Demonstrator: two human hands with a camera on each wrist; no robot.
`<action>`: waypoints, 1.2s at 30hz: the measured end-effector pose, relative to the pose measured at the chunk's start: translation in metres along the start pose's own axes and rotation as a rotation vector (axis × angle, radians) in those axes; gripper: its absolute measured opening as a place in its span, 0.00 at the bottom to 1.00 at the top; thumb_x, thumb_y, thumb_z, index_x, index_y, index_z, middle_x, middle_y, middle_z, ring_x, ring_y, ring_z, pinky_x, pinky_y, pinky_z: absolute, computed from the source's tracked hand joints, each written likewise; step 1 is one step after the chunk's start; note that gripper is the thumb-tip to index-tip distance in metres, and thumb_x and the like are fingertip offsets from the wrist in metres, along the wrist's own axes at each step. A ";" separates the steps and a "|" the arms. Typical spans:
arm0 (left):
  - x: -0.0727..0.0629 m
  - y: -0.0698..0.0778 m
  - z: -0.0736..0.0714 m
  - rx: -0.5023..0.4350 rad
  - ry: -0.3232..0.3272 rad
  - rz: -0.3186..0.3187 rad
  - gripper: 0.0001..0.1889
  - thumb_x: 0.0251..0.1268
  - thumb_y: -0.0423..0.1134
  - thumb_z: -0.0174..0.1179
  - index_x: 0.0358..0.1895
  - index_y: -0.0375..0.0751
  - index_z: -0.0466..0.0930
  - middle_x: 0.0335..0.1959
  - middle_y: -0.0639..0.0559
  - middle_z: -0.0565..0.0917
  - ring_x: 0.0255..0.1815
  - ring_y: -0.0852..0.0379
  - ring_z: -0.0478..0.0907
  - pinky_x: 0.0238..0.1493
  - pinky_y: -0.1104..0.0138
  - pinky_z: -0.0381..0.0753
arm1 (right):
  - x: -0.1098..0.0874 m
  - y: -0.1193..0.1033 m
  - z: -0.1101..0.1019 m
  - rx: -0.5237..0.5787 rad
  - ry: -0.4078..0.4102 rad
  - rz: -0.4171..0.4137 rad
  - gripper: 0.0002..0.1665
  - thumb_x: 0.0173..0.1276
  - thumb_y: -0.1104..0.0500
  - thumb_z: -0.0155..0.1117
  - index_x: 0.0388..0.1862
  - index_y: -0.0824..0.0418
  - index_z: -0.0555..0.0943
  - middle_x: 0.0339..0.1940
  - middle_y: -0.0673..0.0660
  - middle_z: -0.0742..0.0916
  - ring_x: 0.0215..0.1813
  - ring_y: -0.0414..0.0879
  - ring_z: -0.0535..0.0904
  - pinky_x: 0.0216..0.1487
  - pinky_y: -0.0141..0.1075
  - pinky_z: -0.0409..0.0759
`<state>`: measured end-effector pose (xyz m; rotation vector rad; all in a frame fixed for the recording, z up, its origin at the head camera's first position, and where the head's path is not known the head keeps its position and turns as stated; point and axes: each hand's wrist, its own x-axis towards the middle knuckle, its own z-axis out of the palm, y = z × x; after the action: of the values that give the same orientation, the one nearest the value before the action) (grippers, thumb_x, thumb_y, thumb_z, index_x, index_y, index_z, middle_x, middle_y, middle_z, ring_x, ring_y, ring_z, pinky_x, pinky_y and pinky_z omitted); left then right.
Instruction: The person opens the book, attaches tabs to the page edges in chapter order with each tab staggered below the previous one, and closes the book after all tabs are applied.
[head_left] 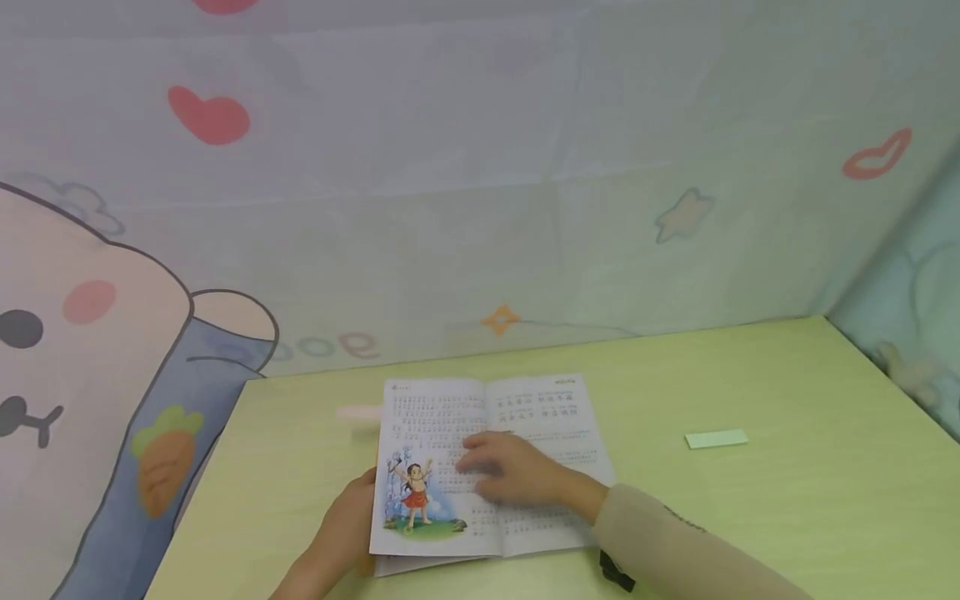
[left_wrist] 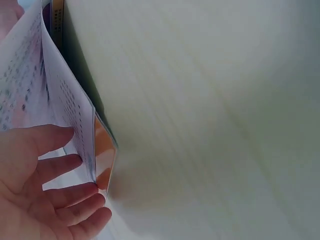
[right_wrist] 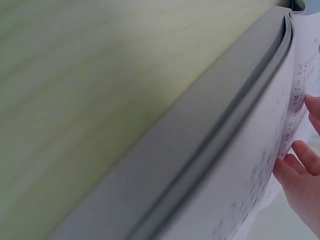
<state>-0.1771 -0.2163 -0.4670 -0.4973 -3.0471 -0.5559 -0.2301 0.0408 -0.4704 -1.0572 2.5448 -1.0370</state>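
An open book (head_left: pixel 442 412) lies on the table, its left page showing printed text and a picture of a child in a red skirt (head_left: pixel 416 500). My left hand (head_left: pixel 351 521) is at the book's left edge, partly hidden behind it. In the left wrist view, that hand's extended fingers (left_wrist: pixel 55 167) touch a raised page and the page edges. My right hand (head_left: pixel 517 471) rests across the middle of the open pages, its fingers loosely bent near the gutter. The right wrist view shows its fingertips (right_wrist: pixel 295 162) against the printed page.
A pale green strip (head_left: pixel 716 439) lies on the yellow-green table (head_left: pixel 795 500) to the right. A pinkish object (head_left: pixel 360 412) sits partly behind the book's left edge. Patterned cloth (head_left: pixel 450 167) hangs along the table's back edge. A black object (head_left: pixel 617 572) is below the right sleeve.
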 end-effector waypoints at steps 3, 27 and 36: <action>0.000 -0.001 -0.003 0.015 0.015 -0.017 0.15 0.57 0.35 0.62 0.49 0.36 0.80 0.52 0.37 0.78 0.51 0.37 0.76 0.50 0.47 0.76 | 0.000 -0.001 0.000 -0.040 -0.010 -0.027 0.18 0.60 0.59 0.64 0.51 0.55 0.82 0.63 0.57 0.75 0.66 0.53 0.67 0.68 0.48 0.60; 0.033 0.047 -0.009 -0.071 -0.002 0.201 0.22 0.60 0.33 0.61 0.57 0.28 0.71 0.57 0.28 0.72 0.57 0.32 0.70 0.53 0.44 0.73 | 0.003 0.000 0.005 -0.111 -0.054 -0.021 0.15 0.61 0.58 0.65 0.48 0.54 0.83 0.63 0.57 0.75 0.66 0.51 0.67 0.67 0.46 0.63; 0.061 0.055 0.010 -0.117 -0.039 0.245 0.18 0.66 0.29 0.52 0.58 0.28 0.71 0.57 0.26 0.71 0.58 0.31 0.68 0.56 0.43 0.69 | 0.003 0.004 0.004 -0.102 -0.045 -0.077 0.15 0.61 0.58 0.65 0.48 0.57 0.82 0.62 0.54 0.75 0.66 0.49 0.67 0.67 0.43 0.63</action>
<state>-0.2180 -0.1455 -0.4542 -0.8792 -2.9374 -0.7201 -0.2329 0.0381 -0.4756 -1.1996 2.5630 -0.8989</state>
